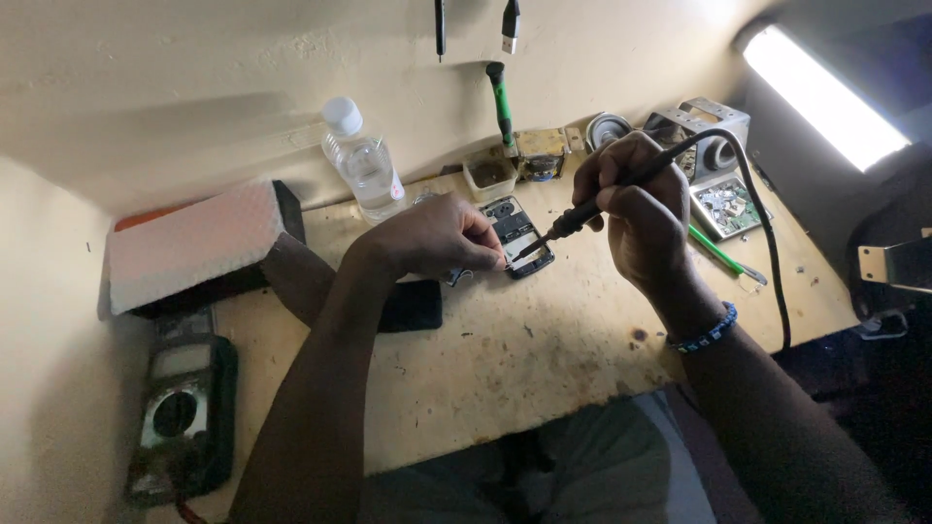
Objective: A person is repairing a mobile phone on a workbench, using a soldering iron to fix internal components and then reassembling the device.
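Gripping a soldering iron (582,215) like a pen, the right hand (636,209) is closed around its dark handle, tip pointing toward eight o'clock onto an opened phone (517,236) lying on the wooden bench (524,359). Its black cord (767,223) loops off toward four o'clock. The left hand (437,238) rests at nine o'clock of the phone, fingers pinched at its edge; whether they hold anything small I cannot tell. A black slab (413,306) lies just beneath that wrist. At eleven o'clock stands a clear water bottle (364,160); at twelve, a green-handled screwdriver (500,102) leans against the wall. A multimeter (180,412) sits far off at eight o'clock.
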